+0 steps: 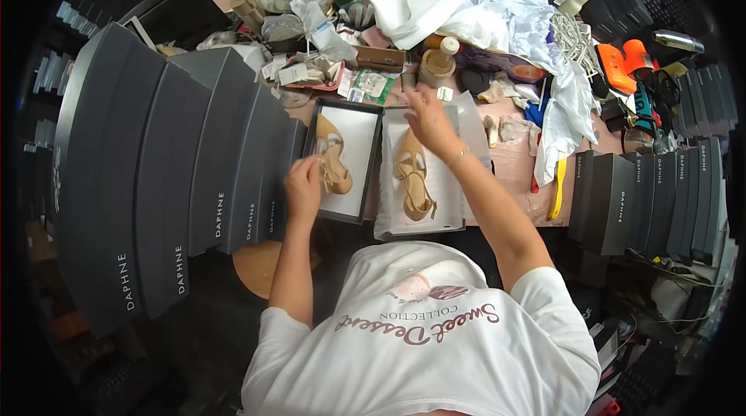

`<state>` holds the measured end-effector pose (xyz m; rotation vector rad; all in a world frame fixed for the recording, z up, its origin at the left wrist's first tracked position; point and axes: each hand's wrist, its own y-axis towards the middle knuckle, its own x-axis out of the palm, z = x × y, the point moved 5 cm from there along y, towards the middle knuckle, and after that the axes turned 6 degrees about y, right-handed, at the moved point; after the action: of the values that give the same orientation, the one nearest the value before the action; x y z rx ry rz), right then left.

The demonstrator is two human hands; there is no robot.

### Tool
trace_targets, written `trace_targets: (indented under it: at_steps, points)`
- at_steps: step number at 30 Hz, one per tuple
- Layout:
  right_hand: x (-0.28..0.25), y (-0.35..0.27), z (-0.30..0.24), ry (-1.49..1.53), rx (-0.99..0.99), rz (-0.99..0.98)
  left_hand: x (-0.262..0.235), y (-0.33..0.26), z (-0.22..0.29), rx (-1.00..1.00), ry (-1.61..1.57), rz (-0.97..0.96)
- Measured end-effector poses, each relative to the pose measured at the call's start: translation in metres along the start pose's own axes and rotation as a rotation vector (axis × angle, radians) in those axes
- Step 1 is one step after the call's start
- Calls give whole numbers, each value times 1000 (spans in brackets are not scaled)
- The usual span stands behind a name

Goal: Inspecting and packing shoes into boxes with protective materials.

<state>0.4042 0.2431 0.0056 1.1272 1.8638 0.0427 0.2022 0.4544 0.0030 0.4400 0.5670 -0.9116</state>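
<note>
Two tan slingback shoes lie in the two halves of a shoebox in front of me. One shoe point(335, 163) rests in the dark-edged, white-lined half point(361, 136) on the left. Its mate point(416, 190) lies on white wrapping paper point(388, 218) in the right half, strap end toward me. My left hand point(303, 187) is at the left shoe's edge, thumb and fingers pinched together; whatever is between them is too small to make out. Over the far end of the right shoe, my right hand point(432, 122) reaches forward with fingers stretched out, covering part of that shoe.
Tall stacks of dark grey shoeboxes point(167, 183) flank me on the left, with more boxes point(622, 202) at right. Crumpled white paper point(420, 0), a capped jar point(437, 66) and clutter crowd the table's far side. A yellow-handled tool point(558, 189) lies at the right.
</note>
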Motion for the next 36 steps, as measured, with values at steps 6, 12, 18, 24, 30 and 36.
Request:
trace_targets:
  at_steps: [6,12,18,24,30,36]
  points:
    - [-7,-21,-118,511,107,-629,42,-46,24,-638,-1151,-387]
    - [-61,-131,-115,269,100,-359,90,-106,89,-663,-916,-907]
    - [-203,-262,-30,-480,481,-318,56,-43,98,-63,-252,-475]
    - [-256,-250,-18,-294,740,-184,53,24,77,429,449,-409]
    - [-197,-116,-59,12,472,-179,70,17,26,102,807,-762]
    - [-31,-111,-84,-16,467,-519,62,-15,-60,35,793,-647]
